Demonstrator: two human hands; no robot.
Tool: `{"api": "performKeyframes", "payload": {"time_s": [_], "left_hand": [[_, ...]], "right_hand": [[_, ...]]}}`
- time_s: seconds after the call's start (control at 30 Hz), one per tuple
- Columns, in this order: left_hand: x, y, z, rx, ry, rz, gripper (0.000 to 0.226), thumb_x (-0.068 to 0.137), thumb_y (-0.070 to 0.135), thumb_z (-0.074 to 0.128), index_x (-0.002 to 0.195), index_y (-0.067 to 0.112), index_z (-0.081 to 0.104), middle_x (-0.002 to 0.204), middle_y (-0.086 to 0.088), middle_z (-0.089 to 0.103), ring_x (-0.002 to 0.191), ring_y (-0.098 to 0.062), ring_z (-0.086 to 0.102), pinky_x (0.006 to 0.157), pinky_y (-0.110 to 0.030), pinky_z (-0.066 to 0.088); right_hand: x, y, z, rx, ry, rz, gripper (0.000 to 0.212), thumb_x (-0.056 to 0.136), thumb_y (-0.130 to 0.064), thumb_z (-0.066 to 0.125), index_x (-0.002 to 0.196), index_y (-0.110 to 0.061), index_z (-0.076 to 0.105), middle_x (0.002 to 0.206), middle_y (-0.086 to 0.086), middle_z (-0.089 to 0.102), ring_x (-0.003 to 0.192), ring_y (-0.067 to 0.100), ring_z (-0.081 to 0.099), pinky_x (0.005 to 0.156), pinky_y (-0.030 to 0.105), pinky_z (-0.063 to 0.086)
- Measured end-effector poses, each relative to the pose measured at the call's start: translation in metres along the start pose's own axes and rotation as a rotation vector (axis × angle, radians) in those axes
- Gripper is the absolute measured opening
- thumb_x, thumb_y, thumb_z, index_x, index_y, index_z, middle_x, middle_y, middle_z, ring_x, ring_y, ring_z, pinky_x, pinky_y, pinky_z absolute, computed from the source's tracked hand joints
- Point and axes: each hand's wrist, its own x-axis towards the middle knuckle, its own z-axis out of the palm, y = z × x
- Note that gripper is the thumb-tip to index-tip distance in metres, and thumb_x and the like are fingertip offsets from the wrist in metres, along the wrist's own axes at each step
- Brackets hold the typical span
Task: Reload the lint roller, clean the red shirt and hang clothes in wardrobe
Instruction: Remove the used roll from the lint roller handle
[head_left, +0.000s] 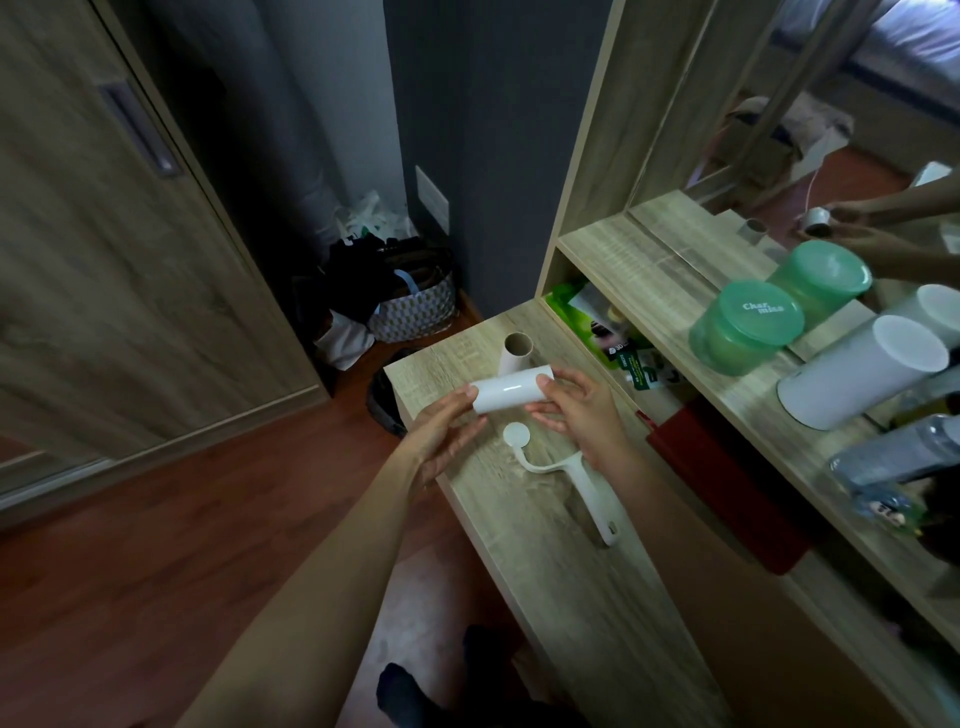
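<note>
1. The wooden wardrobe (104, 260) is the biggest thing here, and its door looks shut. No clothes are being hung in it, so that job is not done yet.
2. The wooden table (597, 597) is next in size. The reload job is going on over it.
3. A dark red thing (727, 488) lies on the low shelf just beside the table. It may be the red shirt, but I cannot tell for sure. Nothing is rolling on it, so the cleaning is not done yet.
4. The left hand (441, 436) is open with its fingers spread. The fingertips touch the left end of the new white roll.
5. The right hand (576, 410) pinches the right end of the roll between thumb and fingers.
6. The lint roller handle (582, 483) lies flat on the table, just under the hands. It is bare, so I think the old roll is off.
7. The new white roll (511, 395) is held up in the air, just above the handle. It is not on the handle yet.
8. An empty brown tube (514, 353) stands on the table right behind the roll. It looks like the used-up one.
9. So the task is near its start: the roll goes on, then the cleaning, then the hanging.
</note>
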Motion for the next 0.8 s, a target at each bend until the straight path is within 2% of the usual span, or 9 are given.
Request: {"api": "performKeyframes", "payload": {"time_s": [0.1, 0.23, 0.3, 0.37, 0.5, 0.8], "left_hand": [[-0.004, 0.003, 0.009, 0.190, -0.009, 0.086, 0.021, 0.089, 0.015, 0.065, 0.110, 0.013, 0.070, 0.115, -0.006, 0.066, 0.098, -0.013, 0.065, 0.074, -0.018, 0.057], [-0.009, 0.006, 0.023, 0.579, 0.001, 0.325, 0.036, 0.082, 0.018, 0.076, 0.117, 0.018, 0.067, 0.113, 0.000, 0.065, 0.086, -0.010, 0.068, 0.080, -0.026, 0.057], [-0.013, 0.005, 0.032, 0.710, 0.019, 0.448, 0.039, 0.077, 0.025, 0.080, 0.113, 0.025, 0.066, 0.110, 0.004, 0.065, 0.080, -0.012, 0.067, 0.078, -0.028, 0.058], [-0.018, 0.003, 0.041, 0.806, 0.053, 0.581, 0.039, 0.073, 0.028, 0.083, 0.107, 0.030, 0.065, 0.111, 0.007, 0.065, 0.076, -0.008, 0.064, 0.073, -0.021, 0.054], [-0.026, -0.002, 0.049, 0.847, 0.073, 0.730, 0.042, 0.074, 0.020, 0.082, 0.111, 0.020, 0.063, 0.108, 0.010, 0.057, 0.076, 0.003, 0.059, 0.067, -0.014, 0.050], [-0.030, 0.001, 0.050, 0.835, 0.058, 0.705, 0.043, 0.076, 0.018, 0.081, 0.115, 0.021, 0.064, 0.111, 0.009, 0.056, 0.078, 0.002, 0.060, 0.073, -0.020, 0.054]], "right_hand": [[0.002, 0.006, -0.007, 0.074, 0.019, 0.061, 0.033, 0.091, -0.015, 0.061, 0.122, -0.007, 0.053, 0.103, 0.016, 0.067, 0.089, 0.027, 0.071, 0.072, 0.030, 0.060], [0.004, 0.013, -0.016, 0.261, 0.022, 0.207, 0.037, 0.094, -0.021, 0.056, 0.125, -0.002, 0.050, 0.107, 0.019, 0.065, 0.088, 0.024, 0.070, 0.068, 0.027, 0.059], [0.005, 0.014, -0.017, 0.323, 0.016, 0.255, 0.038, 0.095, -0.025, 0.054, 0.124, -0.001, 0.049, 0.103, 0.018, 0.064, 0.086, 0.022, 0.068, 0.064, 0.025, 0.058], [0.005, 0.013, -0.014, 0.365, 0.009, 0.273, 0.036, 0.096, -0.026, 0.051, 0.122, -0.001, 0.048, 0.096, 0.015, 0.061, 0.082, 0.020, 0.064, 0.064, 0.024, 0.058], [0.006, 0.008, -0.008, 0.387, 0.009, 0.278, 0.037, 0.096, -0.025, 0.048, 0.123, 0.000, 0.048, 0.092, 0.013, 0.058, 0.078, 0.019, 0.060, 0.066, 0.024, 0.057], [0.005, 0.007, -0.008, 0.394, 0.007, 0.285, 0.039, 0.095, -0.024, 0.050, 0.126, 0.000, 0.045, 0.091, 0.014, 0.057, 0.080, 0.020, 0.059, 0.063, 0.024, 0.057]]}}
